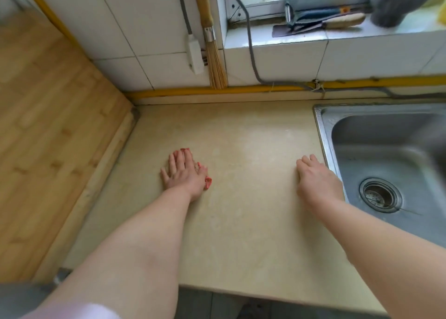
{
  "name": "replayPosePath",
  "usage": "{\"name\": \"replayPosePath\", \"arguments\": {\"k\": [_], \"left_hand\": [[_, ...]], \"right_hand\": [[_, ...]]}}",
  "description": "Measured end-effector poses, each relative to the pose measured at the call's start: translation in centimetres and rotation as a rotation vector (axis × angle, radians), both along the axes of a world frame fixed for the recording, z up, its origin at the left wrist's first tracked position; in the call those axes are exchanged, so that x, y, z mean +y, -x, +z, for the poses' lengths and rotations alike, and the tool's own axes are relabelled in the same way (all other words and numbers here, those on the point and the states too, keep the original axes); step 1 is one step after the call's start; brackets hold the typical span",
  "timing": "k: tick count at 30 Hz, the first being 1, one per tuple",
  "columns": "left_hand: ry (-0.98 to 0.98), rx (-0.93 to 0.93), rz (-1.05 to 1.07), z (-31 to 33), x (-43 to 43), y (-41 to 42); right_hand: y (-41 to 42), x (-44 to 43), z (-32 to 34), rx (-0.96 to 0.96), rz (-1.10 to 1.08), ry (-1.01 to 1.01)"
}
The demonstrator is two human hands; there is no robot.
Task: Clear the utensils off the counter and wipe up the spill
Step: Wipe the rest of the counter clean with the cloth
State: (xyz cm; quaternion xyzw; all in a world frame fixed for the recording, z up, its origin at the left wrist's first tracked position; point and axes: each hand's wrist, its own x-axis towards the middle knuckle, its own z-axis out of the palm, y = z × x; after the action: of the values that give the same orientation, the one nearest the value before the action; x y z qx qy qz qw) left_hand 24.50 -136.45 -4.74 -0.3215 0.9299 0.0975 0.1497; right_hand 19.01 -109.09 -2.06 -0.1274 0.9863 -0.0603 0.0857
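I see a wooden board [48,125] farthest from the sink [386,154], leaning at the counter's [241,137] far-left end. My left hand [183,171] lies well to the left of the sink, palm down, fingers straight and close together. It presses flat on a red cloth [208,182]. Only scraps of the cloth show, at the fingertips and by the thumb, and the rest is hidden under the palm.

Up on the tiled wall, behind and left of the sink, a white power strip [195,54] and a straw brush [212,40] hang side by side.

My right hand [316,181] rests on the counter just beside the sink's left rim. I see its back, with the fingers loosely bent down toward the surface. I see nothing gripped in it, though I cannot see under the palm.

The utensils [318,20], a knife and a peeler among them, lie on the windowsill behind the sink. The exact pieces are too blurred to count. The sink fills the right side, with its drain [380,195] toward the near edge.
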Motion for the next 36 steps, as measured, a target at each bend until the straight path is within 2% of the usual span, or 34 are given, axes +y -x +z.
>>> {"name": "replayPosePath", "arguments": {"k": [10, 16, 24, 30, 36], "left_hand": [[-0.068, 0.0, -0.316, 0.5, 15.4, -0.6], [-0.055, -0.024, -0.355, 0.5, 16.7, -5.3], [-0.041, -0.073, -0.063, 0.5, 8.7, -11.4], [-0.01, -0.07, 0.111, 0.4, 2.8, -13.5], [0.006, -0.027, 0.297, -0.3, -3.2, -11.3]], "right_hand": [[-2.6, 7.0, -0.1, 0.014, 0.089, 0.071], [-4.4, 6.2, 0.1, -0.032, 0.182, 0.052], [-5.8, 0.0, 0.4, -0.062, 0.415, 0.044], [-5.6, -3.5, 0.4, -0.076, 0.441, 0.049], [-3.8, -8.0, -0.8, -0.073, 0.41, 0.087]]}}
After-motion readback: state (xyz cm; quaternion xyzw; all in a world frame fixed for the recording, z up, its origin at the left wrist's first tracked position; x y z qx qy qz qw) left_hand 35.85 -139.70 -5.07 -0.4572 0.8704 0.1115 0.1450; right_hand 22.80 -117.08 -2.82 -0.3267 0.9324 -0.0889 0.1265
